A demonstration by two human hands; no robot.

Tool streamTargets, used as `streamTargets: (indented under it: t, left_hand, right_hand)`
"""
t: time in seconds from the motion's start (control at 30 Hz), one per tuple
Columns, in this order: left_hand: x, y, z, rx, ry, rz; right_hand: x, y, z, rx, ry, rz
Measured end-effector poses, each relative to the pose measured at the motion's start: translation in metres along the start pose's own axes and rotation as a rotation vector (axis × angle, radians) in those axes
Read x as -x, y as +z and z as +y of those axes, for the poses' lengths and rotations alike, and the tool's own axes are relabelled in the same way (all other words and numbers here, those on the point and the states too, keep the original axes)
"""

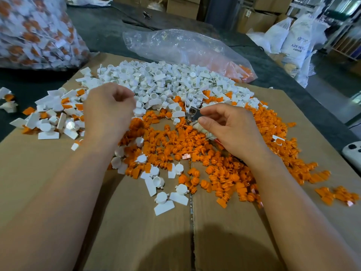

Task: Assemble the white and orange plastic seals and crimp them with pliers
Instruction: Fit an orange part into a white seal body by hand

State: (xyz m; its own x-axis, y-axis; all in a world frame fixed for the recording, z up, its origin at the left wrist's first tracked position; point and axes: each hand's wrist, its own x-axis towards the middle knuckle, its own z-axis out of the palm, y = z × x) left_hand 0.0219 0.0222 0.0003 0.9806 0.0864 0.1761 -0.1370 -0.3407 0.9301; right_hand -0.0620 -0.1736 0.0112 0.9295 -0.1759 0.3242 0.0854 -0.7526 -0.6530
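Orange plastic seal inserts (166, 141) spread across the centre below a heap of white plastic seal bodies (166, 81); our right hand (228, 128) grips red-handled metal pliers (190, 114), our left hand (109, 112), curled, hides whatever it holds; we should seat pieces squarely before squeezing.

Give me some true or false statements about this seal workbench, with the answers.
The right hand holds the pliers. True.
The white parts lie on bare metal. False: they lie on cardboard.
The orange parts lie mostly nearer the person than the white parts. True.
The clear bag behind the piles is stuffed full. False: it lies mostly slack, with some orange pieces at one end.
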Motion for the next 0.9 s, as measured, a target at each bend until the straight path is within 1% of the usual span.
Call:
streamTargets:
  t: [0.03, 0.07, 0.1, 0.2, 0.3, 0.57, 0.63, 0.67, 0.73, 0.8, 0.83, 0.9]
  left_hand:
    - [0.002, 0.003, -0.003, -0.241, 0.099, 0.015]
    - [0.001, 0.005, -0.007, -0.402, 0.157, 0.026]
    - [0.000, 0.006, -0.009, -0.492, 0.176, 0.025]
    - [-0.007, 0.007, -0.011, -0.655, 0.194, 0.021]
    - [-0.010, 0.007, -0.014, -0.773, 0.228, 0.017]
    - [-0.012, 0.008, -0.016, -0.855, 0.268, 0.028]
    - [-0.012, 0.008, -0.016, -0.834, 0.277, 0.042]
    - [-0.012, 0.008, -0.015, -0.781, 0.288, 0.059]
    - [-0.011, 0.007, -0.011, -0.556, 0.313, 0.070]
    - [-0.004, 0.008, -0.004, -0.296, 0.298, 0.005]
    - [0.001, 0.009, 0.000, -0.210, 0.293, -0.039]
    - [0.009, 0.012, 0.005, -0.114, 0.284, -0.104]
  right_hand:
    - [0.000, 0.000, 0.000, 0.006, 0.000, 0.001]
    - [0.000, 0.000, 0.000, 0.013, -0.001, 0.001]
    - [0.000, 0.000, 0.000, 0.022, -0.002, 0.000]
    - [0.000, 0.000, -0.001, 0.055, -0.002, -0.003]
    - [0.001, 0.000, -0.002, 0.086, 0.001, -0.009]
    - [0.001, 0.001, -0.002, 0.098, 0.002, -0.046]
    - [0.001, 0.000, -0.003, 0.102, -0.007, -0.072]
    - [0.002, 0.000, -0.003, 0.104, -0.015, -0.102]
    - [0.003, -0.001, -0.007, 0.097, -0.036, -0.197]
    - [0.004, 0.000, -0.009, 0.111, -0.081, -0.269]
    - [0.005, 0.000, -0.010, 0.126, -0.098, -0.295]
    - [0.006, 0.002, -0.013, 0.170, -0.128, -0.346]
